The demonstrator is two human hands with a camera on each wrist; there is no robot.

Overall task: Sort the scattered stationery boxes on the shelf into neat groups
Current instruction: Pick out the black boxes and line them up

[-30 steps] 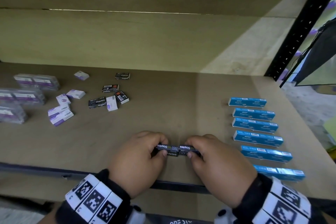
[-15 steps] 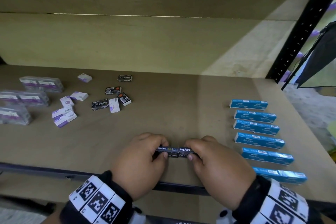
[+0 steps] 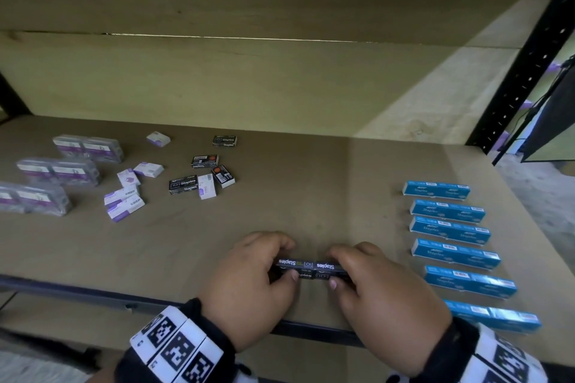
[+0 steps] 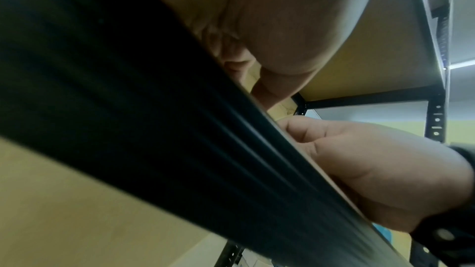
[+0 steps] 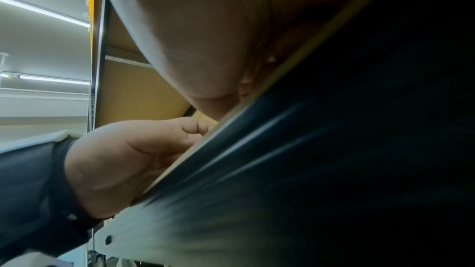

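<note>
Two small black staples boxes lie end to end on the shelf board near its front edge. My left hand [image 3: 281, 261] pinches the left black box [image 3: 294, 265] between thumb and fingers. My right hand [image 3: 340, 267] pinches the right black box [image 3: 326, 267] the same way. More black staples boxes [image 3: 183, 185] lie scattered at mid-left among small white-and-purple boxes [image 3: 126, 207]. Blue staples boxes [image 3: 449, 228] form a column on the right. Both wrist views look up from under the shelf's black front rail [image 4: 154, 129]; the boxes are hidden there.
Clear-wrapped purple packs [image 3: 88, 149] sit in a column at the far left. The black front rail [image 3: 93, 294] runs along the board's edge under my wrists. A black shelf upright [image 3: 522, 71] stands at the right rear. An upper shelf board hangs overhead.
Both hands stay on the two black boxes, which have been pressed closer together end to end. The head view has tilted down slightly.
</note>
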